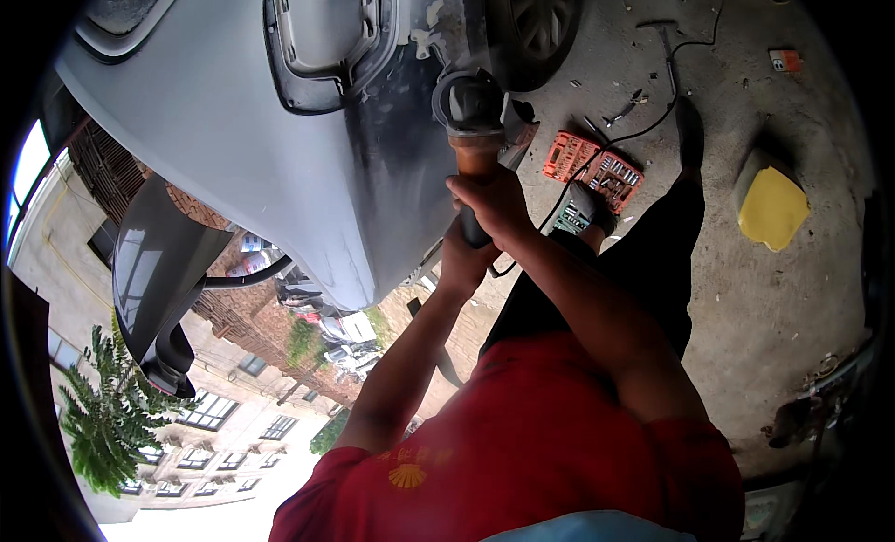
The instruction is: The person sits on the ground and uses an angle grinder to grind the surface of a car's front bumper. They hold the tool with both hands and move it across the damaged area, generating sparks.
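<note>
An angle grinder (pixel 476 156) with an orange-brown body and dark head is held in both my hands. My right hand (pixel 494 206) wraps round its body just behind the orange part. Lower down, my left hand (pixel 463 260) grips the dark rear end. The grinder's head lies against or just over the dark, scraped lower part of a grey car body panel (pixel 252 160); whether it touches I cannot tell. Its disc is mostly hidden. Beside it, bare patches and worn paint show on the panel. A black cable (pixel 643 132) runs from near my hands across the floor.
A car wheel (pixel 536 25) stands beyond the grinder. By my foot lies an open orange socket set (pixel 597 169). Loose tools (pixel 625 109) lie on the concrete. A container with a yellow top (pixel 774 208) and a small red box (pixel 785 60) are at right.
</note>
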Motion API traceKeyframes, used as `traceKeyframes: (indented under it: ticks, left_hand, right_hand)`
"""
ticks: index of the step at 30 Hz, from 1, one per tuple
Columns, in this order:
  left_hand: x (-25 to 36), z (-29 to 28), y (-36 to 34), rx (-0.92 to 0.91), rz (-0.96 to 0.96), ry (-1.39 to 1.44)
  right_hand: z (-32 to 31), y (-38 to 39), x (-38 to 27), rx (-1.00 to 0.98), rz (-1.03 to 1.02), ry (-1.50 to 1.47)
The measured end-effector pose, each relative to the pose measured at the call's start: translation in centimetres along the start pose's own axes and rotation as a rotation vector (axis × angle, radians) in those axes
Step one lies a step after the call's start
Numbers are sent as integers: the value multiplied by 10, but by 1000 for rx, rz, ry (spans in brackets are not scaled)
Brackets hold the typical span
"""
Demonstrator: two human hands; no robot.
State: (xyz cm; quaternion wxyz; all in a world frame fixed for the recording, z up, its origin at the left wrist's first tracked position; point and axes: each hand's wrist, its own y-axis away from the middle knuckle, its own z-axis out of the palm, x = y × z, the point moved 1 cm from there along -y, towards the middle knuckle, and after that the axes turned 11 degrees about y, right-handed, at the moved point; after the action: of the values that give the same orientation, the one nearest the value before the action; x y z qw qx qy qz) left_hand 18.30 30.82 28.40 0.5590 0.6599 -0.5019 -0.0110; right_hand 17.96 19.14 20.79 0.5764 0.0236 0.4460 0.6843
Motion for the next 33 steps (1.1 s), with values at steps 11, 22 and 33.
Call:
traceKeyframes:
  ticks: [11, 22, 33]
  left_hand:
    - [-23, -9, 18, -18, -59, 38]
    - [-14, -5, 12, 3, 65, -20]
    - [-28, -3, 12, 3, -17, 15]
  right_hand:
    - [4, 15, 22, 15, 77, 85]
    - [3, 10, 13, 12, 59, 76]
    - [1, 12, 25, 36, 75, 66]
